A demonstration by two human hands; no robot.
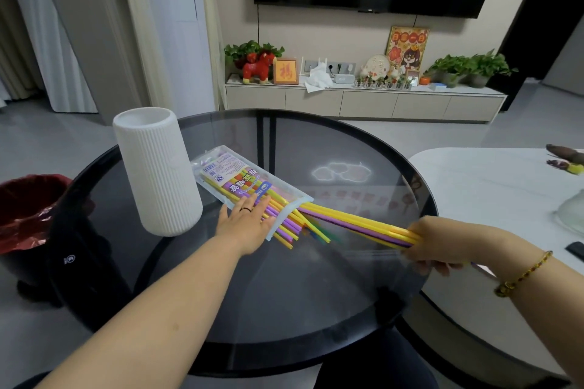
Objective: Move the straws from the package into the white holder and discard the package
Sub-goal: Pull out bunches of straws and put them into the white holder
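A clear plastic straw package lies on the round dark glass table, its open end toward me. My left hand presses flat on that open end, fingers spread. My right hand grips a bundle of yellow and purple straws, drawn partly out of the package toward the right. More coloured straws poke out of the opening. The tall white ribbed holder stands upright just left of the package, and no straw shows above its rim.
A bin with a red liner stands on the floor left of the table. A white table adjoins on the right, bearing a dark remote and a glass dish. A TV cabinet with plants stands behind.
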